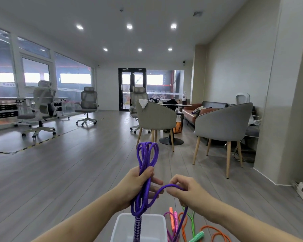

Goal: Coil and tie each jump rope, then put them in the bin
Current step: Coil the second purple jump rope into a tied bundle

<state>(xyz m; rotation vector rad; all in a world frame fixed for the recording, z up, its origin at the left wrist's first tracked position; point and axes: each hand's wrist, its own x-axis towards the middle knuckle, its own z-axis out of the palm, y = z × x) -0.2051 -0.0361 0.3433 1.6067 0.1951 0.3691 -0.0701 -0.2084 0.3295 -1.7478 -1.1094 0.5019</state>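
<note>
Currently: purple rope (146, 173) bundle upright at lower centre of frame, above the bin (119, 226).
Left hand (138, 186) fingers clamped round the coils; right hand (184, 190) pinches the free strand just right, nearer for wrapping.

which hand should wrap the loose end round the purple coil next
Right. The right hand already pinches the free strand of the purple rope, while the left hand grips the coiled loops and looks best kept there as the anchor.
</note>
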